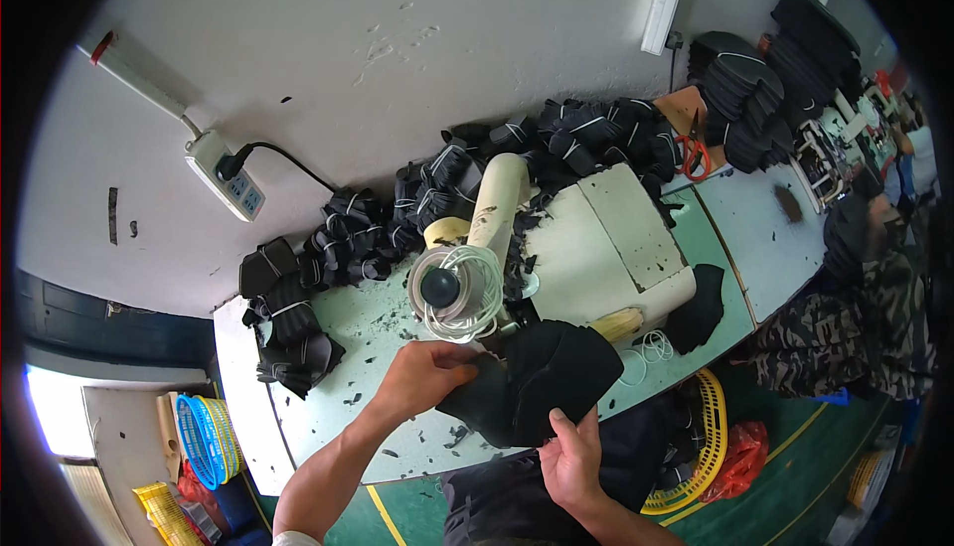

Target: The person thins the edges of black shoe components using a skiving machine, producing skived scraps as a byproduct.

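A black piece of sheet material (561,372), with a seam or fold running across it, hangs in front of the machine at the table's near edge. My left hand (425,377) pinches its left edge between thumb and fingers. At its lower edge my right hand (573,462) grips it, thumb on top. Just behind the piece stands a cream-coloured machine (596,238) with a curved arm; the piece hides the machine's working end. A coil of clear tubing or cord (467,298) rests around a round black knob (440,288) near my left hand.
Tied bundles of black pieces (447,163) line the wall side of the table (397,442). Red-handled scissors (693,156) lie at the back right. A yellow basket (711,447) stands below the near edge. A person in camouflage clothing (825,342) is at the right.
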The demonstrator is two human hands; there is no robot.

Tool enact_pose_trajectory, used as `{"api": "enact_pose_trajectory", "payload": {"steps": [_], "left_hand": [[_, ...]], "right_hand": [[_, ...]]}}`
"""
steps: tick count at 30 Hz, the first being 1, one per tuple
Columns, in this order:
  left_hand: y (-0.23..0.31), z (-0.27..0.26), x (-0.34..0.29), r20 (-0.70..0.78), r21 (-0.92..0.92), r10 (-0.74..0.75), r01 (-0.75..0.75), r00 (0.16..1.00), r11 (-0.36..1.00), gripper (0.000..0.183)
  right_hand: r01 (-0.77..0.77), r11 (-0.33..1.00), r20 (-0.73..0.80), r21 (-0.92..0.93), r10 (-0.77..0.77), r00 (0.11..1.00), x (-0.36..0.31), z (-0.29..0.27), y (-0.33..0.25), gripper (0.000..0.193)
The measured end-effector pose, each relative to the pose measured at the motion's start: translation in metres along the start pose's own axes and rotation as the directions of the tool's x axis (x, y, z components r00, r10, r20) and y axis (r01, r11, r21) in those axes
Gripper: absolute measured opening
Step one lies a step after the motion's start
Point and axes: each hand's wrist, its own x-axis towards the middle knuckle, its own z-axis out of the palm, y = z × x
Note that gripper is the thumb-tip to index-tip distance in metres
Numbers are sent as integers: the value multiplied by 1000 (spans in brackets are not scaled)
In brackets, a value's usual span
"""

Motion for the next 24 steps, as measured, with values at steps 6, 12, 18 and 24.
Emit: {"api": "enact_pose_trajectory", "payload": {"steps": [6,12,18,24], "left_hand": [[-11,5,15,-8,189,40,-37,999,981,28],[5,1,-3,-12,113,77,-75,997,991,19],[1,16,11,-77,64,74,-69,994,996,16],[-40,35,-40,48,-266,144,-126,988,956,50]], "right_hand": [[11,1000,10,-9,-11,1000,1,3,-5,55],[30,1000,-54,-1,-30,998,-2,0,-3,55],[-64,995,-116,-76,55,992,-4,0,-7,54],[25,998,54,-64,-22,998,-7,-17,-3,58]]}}
